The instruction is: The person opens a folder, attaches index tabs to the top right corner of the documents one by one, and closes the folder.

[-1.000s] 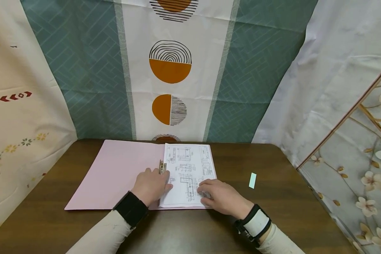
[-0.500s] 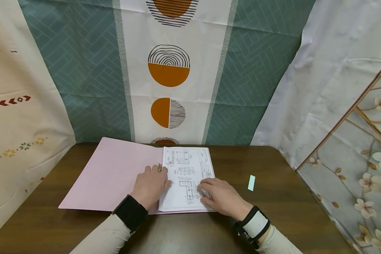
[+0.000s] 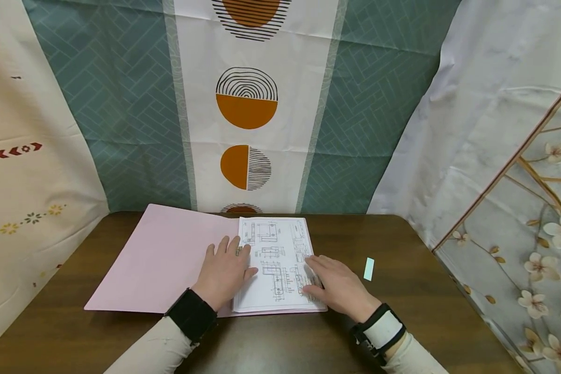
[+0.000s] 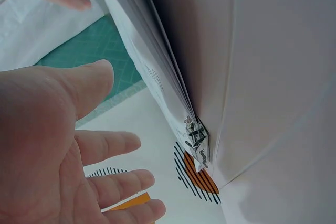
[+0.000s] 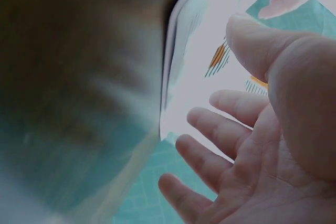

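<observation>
A pink folder (image 3: 168, 254) lies spread on the table, with a stack of white sheets of technical drawings (image 3: 273, 249) on its right half. A metal clip (image 4: 197, 135) grips the sheets at their left edge; in the head view my left fingers mostly hide it. My left hand (image 3: 224, 272) is over the spine beside the clip, its fingers straight and spread. Over the lower right edge of the sheets is my right hand (image 3: 338, 285), fingers extended, thumb apart. Both wrist views show bare palms, with nothing held.
A small pale green strip (image 3: 369, 269) lies on the brown wooden table (image 3: 271, 343), right of the folder. Patterned cloth (image 3: 369, 104) hangs behind the table and along both sides. The folder's left cover tilts slightly up off the table.
My left fingers have straightened and spread from the clip, which stood up more earlier. My right hand's fingers have uncurled, and it has shifted slightly right. The view has tipped up a little.
</observation>
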The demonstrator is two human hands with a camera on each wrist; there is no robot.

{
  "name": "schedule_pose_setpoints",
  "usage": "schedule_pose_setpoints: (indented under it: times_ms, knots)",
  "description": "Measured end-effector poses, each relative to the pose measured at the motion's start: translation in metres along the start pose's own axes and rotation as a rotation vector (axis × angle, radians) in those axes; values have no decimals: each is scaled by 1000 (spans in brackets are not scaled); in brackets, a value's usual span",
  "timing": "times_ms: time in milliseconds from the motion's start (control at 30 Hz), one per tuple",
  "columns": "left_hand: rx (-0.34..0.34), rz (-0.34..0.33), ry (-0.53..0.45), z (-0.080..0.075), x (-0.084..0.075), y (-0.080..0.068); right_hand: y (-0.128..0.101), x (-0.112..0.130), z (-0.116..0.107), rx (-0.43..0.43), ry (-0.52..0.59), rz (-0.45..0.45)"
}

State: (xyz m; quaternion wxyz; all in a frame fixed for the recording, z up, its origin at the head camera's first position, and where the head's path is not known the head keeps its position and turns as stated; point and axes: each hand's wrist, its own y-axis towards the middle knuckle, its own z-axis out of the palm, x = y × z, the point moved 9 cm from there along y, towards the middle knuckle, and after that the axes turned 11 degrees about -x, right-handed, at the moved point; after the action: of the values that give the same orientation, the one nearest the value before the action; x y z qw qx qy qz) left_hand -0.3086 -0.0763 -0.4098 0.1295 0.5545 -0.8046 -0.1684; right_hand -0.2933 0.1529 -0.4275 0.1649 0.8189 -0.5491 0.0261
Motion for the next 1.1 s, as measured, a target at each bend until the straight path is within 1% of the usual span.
schedule_pose_setpoints:
  times_ms: [167,300,600,800,967,1100]
  knots:
    - [1,-2,-14,-1,-1,0,1,-20,-8,-14,-50,59]
    - [-1,-11,-13,0,0,1,1,-36,-17,-39,-95,77]
    - [-7,-14,-3,-1,1,4,2,-76,-35,-50,-168,126]
    - [-15,-18,-10,-1,-1,5,-3,-97,-43,-17,-175,177]
    - [-30,-11,-4,-1,-3,5,-8,-110,-48,3,-224,265]
    - [-46,-2,4,-2,-4,5,-12,-119,-53,-26,-285,327]
